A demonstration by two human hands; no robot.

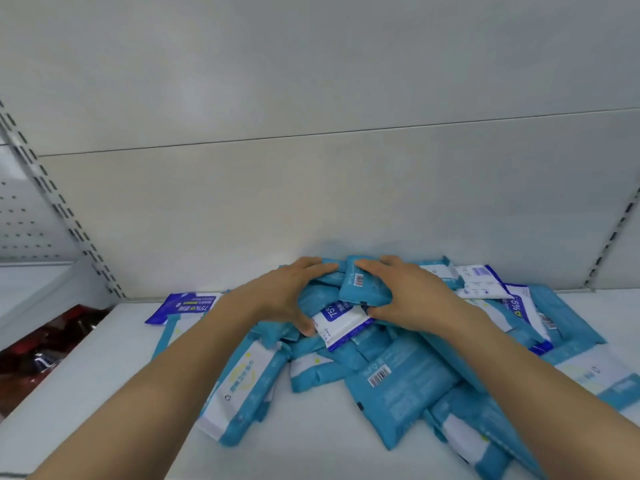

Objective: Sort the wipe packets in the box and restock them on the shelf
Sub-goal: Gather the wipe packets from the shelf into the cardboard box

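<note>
On the white shelf (104, 393), a loose heap of wipe packets (398, 379) lies spread from the middle toward the right, mostly teal ones with a few blue-and-white ones among them; the box named in the task is not in view. Both forearms reach in from the near edge and converge on the top of the heap. Left hand (287, 292): fingers curled over the far side of the topmost packets, thumb pressed at the near side beside a blue-and-white packet (341, 323). Right hand (408, 296): fingers curled round a small teal packet (363, 285) showing a barcode, thumb below it. Together the hands cup a small cluster between them. Judged step: gathering or separating packets by kind on the shelf, with orderly stacking not yet done. The next move probably calls for lifting the cupped cluster clear without dragging its slippery neighbours, then setting like with like. A separate blue-and-white packet (183, 306) lies flat at far left.
</note>
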